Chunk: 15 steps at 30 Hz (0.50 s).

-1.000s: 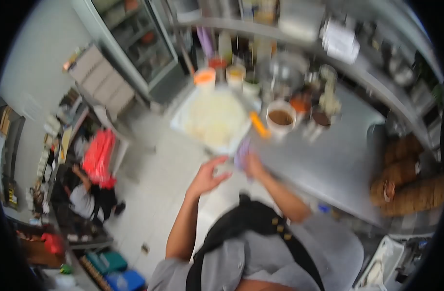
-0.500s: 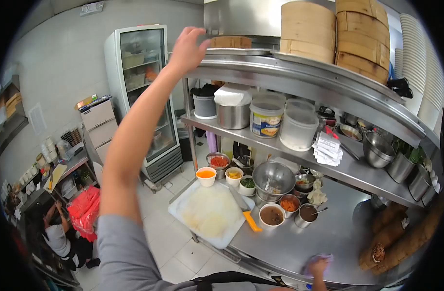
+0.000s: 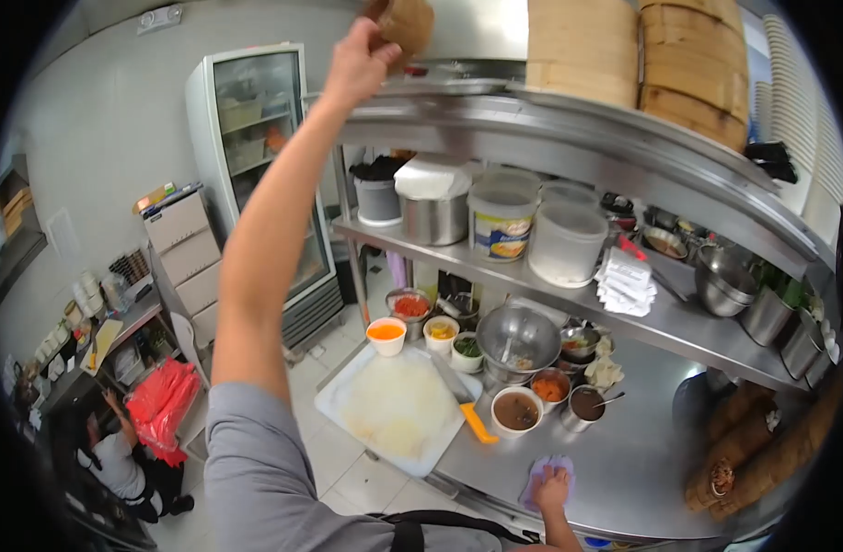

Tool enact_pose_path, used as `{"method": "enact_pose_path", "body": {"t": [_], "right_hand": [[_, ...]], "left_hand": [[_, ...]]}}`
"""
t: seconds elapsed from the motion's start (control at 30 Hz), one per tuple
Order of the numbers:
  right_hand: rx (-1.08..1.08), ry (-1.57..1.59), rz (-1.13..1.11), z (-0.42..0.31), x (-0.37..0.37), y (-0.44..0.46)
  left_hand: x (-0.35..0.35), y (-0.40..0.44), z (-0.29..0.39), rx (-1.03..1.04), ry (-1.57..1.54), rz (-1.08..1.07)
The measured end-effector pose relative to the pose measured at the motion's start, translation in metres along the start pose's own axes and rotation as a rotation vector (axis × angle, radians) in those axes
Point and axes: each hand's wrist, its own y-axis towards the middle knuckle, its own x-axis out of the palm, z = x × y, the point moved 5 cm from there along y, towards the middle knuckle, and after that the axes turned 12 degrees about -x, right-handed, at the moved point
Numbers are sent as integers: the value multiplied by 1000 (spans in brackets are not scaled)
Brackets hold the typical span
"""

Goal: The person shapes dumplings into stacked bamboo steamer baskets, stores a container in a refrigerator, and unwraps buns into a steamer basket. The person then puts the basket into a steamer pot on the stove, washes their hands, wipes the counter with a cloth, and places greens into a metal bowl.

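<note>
My left hand [image 3: 359, 66] is raised above the top shelf, fingers closed on the rim of a small bamboo steamer [image 3: 412, 28]. The steamer is tilted up off the shelf, its top cut by the frame edge. Lower down, my right hand [image 3: 552, 489] presses on a purple cloth [image 3: 536, 475] lying on the steel counter [image 3: 624, 460]. Left of the cloth stands a bowl of brown sauce [image 3: 517, 410], beside a knife with an orange handle [image 3: 479, 421]. The knife rests partly on a white cutting board [image 3: 398, 405].
Tall bamboo steamers [image 3: 583, 46] stand on the top shelf [image 3: 458, 115]. Tubs [image 3: 502, 216] line the middle shelf. A steel mixing bowl [image 3: 519, 339] and several small food bowls sit behind the board. More steamers [image 3: 762, 451] are at right. Another person [image 3: 122, 460] crouches at far left.
My left hand has closed on the small steamer and lifted it off the top shelf. My right hand has moved left along the counter with the cloth.
</note>
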Motion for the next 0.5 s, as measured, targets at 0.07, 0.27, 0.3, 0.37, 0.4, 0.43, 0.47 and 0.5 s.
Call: {"method": "enact_pose_path", "body": {"t": [0.07,0.27,0.3,0.37,0.4,0.43,0.47,0.5], "right_hand": [[3,-3,18,-3,6,14],[-29,148,-64,4,42,64],[-41,174,-180,9,47,73],[45,382,-441,1,27,98],[57,421,-422,13,29,105],[82,374,-343,-4,-4,121],[432,400,-384,-90,-83,141],[206,339,-115,-76,-75,153]], "left_hand": [[-54,-26,30,29,121,18],[-102,-222,0,-113,134,-549],[-97,-278,-18,30,281,-647],[-85,-386,-64,-183,184,-887],[-75,-439,-89,-292,242,-988],[-68,-485,-112,-361,241,-1067],[-61,-524,-131,-360,223,-1077],[-55,-557,-148,-351,201,-1084]]}}
